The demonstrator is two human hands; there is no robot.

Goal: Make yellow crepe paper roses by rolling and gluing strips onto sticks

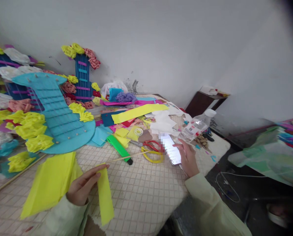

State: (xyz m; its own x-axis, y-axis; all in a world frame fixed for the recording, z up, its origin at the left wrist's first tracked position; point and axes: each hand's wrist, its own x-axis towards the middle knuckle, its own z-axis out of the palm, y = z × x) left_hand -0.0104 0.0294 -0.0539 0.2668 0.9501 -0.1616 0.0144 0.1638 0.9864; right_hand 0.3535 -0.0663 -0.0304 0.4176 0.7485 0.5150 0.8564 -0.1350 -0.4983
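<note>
Paper strip (105,200) and wooden stick (139,154) are pinched by the left hand (82,186); at right, smartphone (170,151) is overlapped by the right hand (188,159), fingers slightly parted.

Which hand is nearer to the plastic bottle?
The right hand, at the phone just in front of the bottle. The left hand is farther off, to the left, holding a yellow strip.
</note>
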